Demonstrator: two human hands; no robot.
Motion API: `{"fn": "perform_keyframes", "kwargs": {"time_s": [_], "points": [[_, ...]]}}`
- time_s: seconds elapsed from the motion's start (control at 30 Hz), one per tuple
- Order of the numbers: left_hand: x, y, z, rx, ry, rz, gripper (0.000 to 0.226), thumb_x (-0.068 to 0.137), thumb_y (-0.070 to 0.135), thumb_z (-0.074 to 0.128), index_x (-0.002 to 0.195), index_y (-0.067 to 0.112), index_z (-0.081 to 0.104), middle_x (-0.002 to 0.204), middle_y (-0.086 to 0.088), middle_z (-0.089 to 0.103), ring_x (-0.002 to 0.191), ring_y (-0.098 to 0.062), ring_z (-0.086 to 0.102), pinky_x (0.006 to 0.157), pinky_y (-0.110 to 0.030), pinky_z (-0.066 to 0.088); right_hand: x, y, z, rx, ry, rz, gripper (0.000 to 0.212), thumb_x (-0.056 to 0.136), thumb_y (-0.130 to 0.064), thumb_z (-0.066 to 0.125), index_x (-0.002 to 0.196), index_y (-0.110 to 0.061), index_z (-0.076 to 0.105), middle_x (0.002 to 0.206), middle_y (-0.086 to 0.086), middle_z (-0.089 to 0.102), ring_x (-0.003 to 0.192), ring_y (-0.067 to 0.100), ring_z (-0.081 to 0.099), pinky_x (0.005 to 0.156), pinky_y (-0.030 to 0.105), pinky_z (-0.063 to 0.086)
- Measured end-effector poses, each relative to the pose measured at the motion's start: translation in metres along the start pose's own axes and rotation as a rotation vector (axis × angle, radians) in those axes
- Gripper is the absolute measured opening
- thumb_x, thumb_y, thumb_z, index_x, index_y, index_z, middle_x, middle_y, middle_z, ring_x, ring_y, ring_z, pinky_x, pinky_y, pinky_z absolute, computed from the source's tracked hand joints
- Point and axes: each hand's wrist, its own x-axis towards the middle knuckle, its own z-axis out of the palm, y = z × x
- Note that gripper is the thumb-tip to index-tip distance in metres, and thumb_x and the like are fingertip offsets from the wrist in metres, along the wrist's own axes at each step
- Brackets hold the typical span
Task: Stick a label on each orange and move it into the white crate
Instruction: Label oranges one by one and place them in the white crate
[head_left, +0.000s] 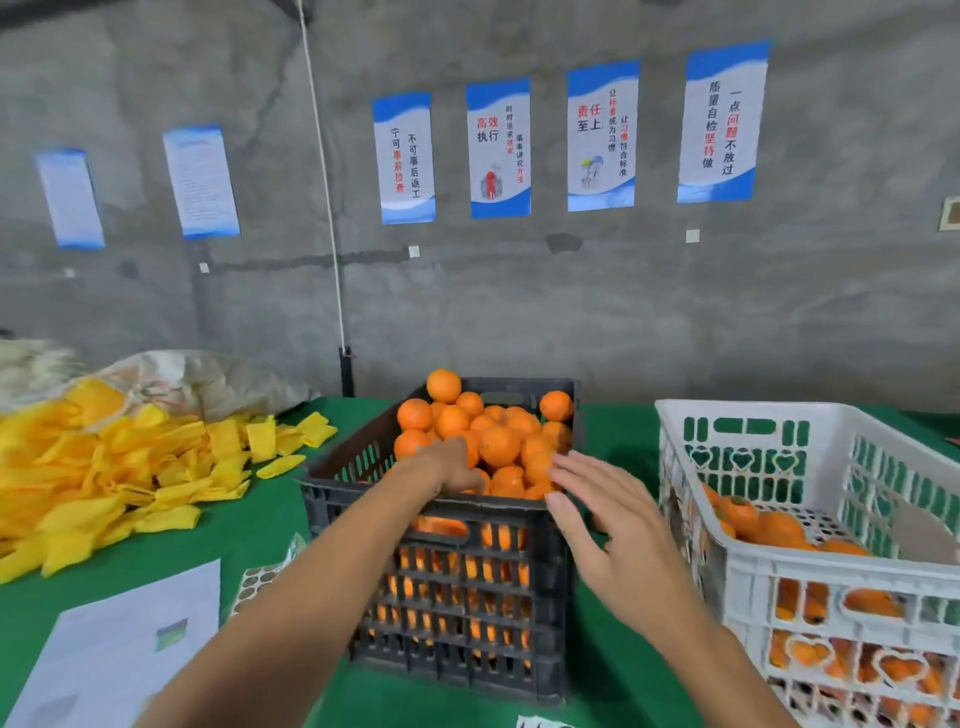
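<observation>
A person's left hand (457, 467) reaches over the near rim of a black crate (441, 519) heaped with oranges (498, 444), its fingers dipping among the fruit; whether they have closed on one cannot be told from the head view. The right hand (608, 530) hovers flat and empty, fingers spread, at the black crate's near right corner. The white crate (810, 566), right of the black crate on the green bench (249, 525), already holds a layer of oranges. A sheet of round labels (260, 582) lies left of the black crate's base, partly hidden by the left forearm, with a white paper (130, 649) further left and a pile of yellow foam sleeves (119, 467) beyond. The step appears to be picking the next orange. Taking one from the top of the heap should keep the rest from rolling, and the free right hand is best sent for a label.
</observation>
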Motion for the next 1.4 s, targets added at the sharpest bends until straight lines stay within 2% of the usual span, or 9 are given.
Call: {"fn": "perform_keyframes", "kwargs": {"time_s": [0.17, 0.33, 0.43, 0.57, 0.67, 0.83, 1.03, 1.17, 1.4], "points": [[0.013, -0.034, -0.01, 0.173, -0.296, -0.115, 0.063, 0.094, 0.058, 0.063, 0.146, 0.024, 0.053, 0.141, 0.0, 0.05, 0.121, -0.029, 0.05, 0.097, -0.038, 0.039, 0.005, -0.011, 0.043, -0.018, -0.028, -0.036, 0.034, 0.104, -0.041, 0.053, 0.118, -0.02, 0.076, 0.115, -0.013, 0.073, 0.108, 0.009, 0.061, 0.105, 0.039, 0.044], [0.015, -0.028, -0.004, 0.171, -0.298, -0.111, 0.034, 0.098, 0.037, 0.067, 0.123, 0.014, 0.062, 0.138, -0.011, 0.059, 0.12, -0.032, 0.06, 0.09, -0.041, 0.048, -0.003, -0.005, 0.059, -0.096, 0.103, -0.088, 0.021, 0.103, -0.03, 0.061, 0.113, -0.019, 0.076, 0.098, -0.011, 0.071, 0.085, 0.018, 0.057, 0.092, 0.039, 0.046], [0.002, -0.024, -0.007, 0.17, -0.252, -0.033, 0.036, 0.094, 0.038, 0.071, 0.115, 0.009, 0.064, 0.119, -0.011, 0.067, 0.095, -0.029, 0.066, 0.076, -0.036, 0.05, -0.001, -0.007, 0.058, -0.094, 0.083, -0.057, 0.022, 0.103, -0.031, 0.059, 0.111, -0.02, 0.076, 0.094, -0.012, 0.069, 0.084, 0.017, 0.055, 0.091, 0.038, 0.045], [-0.033, -0.005, -0.018, 0.038, 0.337, 0.126, 0.061, 0.077, 0.057, 0.077, 0.115, 0.015, 0.053, 0.118, -0.006, 0.062, 0.101, -0.028, 0.063, 0.07, -0.036, 0.048, 0.001, -0.005, 0.045, -0.083, -0.031, -0.052, 0.025, 0.104, -0.036, 0.057, 0.118, -0.022, 0.074, 0.104, -0.013, 0.07, 0.095, 0.014, 0.058, 0.094, 0.039, 0.047], [-0.072, 0.019, -0.012, -0.359, 0.788, 0.387, 0.066, 0.075, 0.048, 0.078, 0.125, 0.025, 0.041, 0.121, 0.003, 0.052, 0.101, -0.021, 0.061, 0.076, -0.038, 0.052, 0.004, -0.007, 0.035, 0.023, -0.099, 0.125, 0.045, 0.106, -0.052, 0.049, 0.146, -0.032, 0.054, 0.14, -0.022, 0.056, 0.13, 0.0, 0.048, 0.111, 0.027, 0.039], [-0.133, 0.051, 0.055, -0.497, 0.974, 0.901, 0.069, 0.083, 0.027, 0.083, 0.141, 0.014, 0.048, 0.137, -0.004, 0.044, 0.125, -0.013, 0.051, 0.092, -0.024, 0.053, -0.01, -0.022, 0.012, 0.31, -0.042, 0.319, 0.084, 0.089, -0.081, 0.049, 0.158, -0.053, 0.01, 0.149, -0.028, 0.037, 0.135, -0.013, 0.04, 0.103, 0.009, 0.035], [-0.15, 0.033, 0.156, -0.515, 0.799, 0.868, 0.078, 0.084, 0.036, 0.079, 0.149, 0.031, 0.036, 0.144, 0.006, 0.03, 0.125, -0.003, 0.044, 0.09, -0.023, 0.056, -0.087, -0.002, -0.004, -0.091, -0.114, 0.061, 0.091, 0.085, -0.079, 0.061, 0.155, -0.024, 0.039, 0.131, -0.014, 0.053, 0.116, -0.002, 0.048, 0.099, 0.014, 0.036], [-0.153, 0.016, 0.221, -0.525, 0.366, 0.727, 0.078, 0.088, 0.036, 0.078, 0.147, 0.043, 0.028, 0.144, 0.027, 0.016, 0.119, -0.02, 0.055, 0.084, -0.031, 0.06, -0.14, 0.013, -0.001, -0.071, -0.488, 0.214, 0.087, 0.087, -0.081, 0.051, 0.157, -0.03, 0.035, 0.139, -0.011, 0.055, 0.123, 0.006, 0.049, 0.099, 0.02, 0.038], [-0.15, -0.001, 0.271, -0.677, 0.222, 0.489, 0.073, 0.084, 0.049, 0.079, 0.138, 0.054, 0.029, 0.14, 0.031, 0.03, 0.115, 0.006, 0.055, 0.089, -0.005, 0.047, -0.19, 0.04, -0.006, 0.075, -0.748, 0.404, 0.07, 0.086, -0.085, 0.048, 0.147, -0.048, 0.045, 0.141, -0.041, 0.043, 0.132, -0.019, 0.034, 0.112, 0.012, 0.031]]}}
